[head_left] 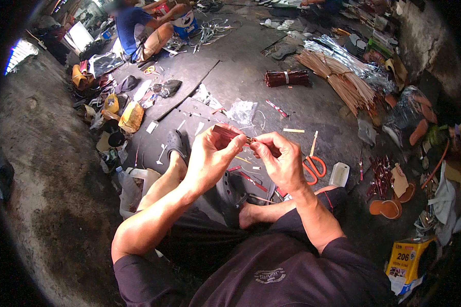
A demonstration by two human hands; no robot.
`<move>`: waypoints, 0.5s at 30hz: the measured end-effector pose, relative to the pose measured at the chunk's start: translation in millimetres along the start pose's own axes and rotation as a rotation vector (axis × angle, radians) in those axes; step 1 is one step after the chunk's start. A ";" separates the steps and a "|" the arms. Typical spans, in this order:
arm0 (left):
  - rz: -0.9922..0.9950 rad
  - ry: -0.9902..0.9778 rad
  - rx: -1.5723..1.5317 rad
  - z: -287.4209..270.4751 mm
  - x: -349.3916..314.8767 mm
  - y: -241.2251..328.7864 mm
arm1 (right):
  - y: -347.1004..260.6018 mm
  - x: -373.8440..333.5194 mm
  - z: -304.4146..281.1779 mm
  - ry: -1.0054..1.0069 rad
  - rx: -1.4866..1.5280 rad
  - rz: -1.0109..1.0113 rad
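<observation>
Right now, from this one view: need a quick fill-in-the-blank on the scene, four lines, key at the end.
1. The right hand pinches a small piece between its ____ and fingers.
2. The scissors on the floor have ____ handles.
3. In the picture, the dark red bundle lies to the ____ of the long tan strips.
4. The container at the picture's lower right is mainly ____.

Missing words: thumb; orange; left; yellow.

Light pools on the floor [192,74], amid dim, curved, black-rimmed edges.
</observation>
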State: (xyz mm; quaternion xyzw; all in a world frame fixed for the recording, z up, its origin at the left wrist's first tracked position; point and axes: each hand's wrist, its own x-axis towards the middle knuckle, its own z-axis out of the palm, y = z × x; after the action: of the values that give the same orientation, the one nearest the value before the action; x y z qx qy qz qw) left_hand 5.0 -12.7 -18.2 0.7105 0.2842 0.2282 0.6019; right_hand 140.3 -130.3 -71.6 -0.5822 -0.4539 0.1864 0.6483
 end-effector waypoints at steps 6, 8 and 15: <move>0.063 0.087 0.025 1.8 6.4 0.3 | -1.7 6.3 11.1 0.060 -0.002 0.067; 0.072 0.032 -0.003 -2.2 8.5 2.6 | -2.4 7.6 10.8 0.084 0.042 0.029; -0.116 -0.130 -0.387 -5.8 2.3 1.6 | -10.0 16.2 -5.3 0.133 -0.531 -0.693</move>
State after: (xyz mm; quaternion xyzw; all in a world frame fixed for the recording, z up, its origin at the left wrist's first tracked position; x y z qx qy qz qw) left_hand 3.1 -7.0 -15.8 0.5773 0.2363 0.1972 0.7563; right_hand 150.1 -123.4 -55.9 -0.5528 -0.6118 -0.2030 0.5280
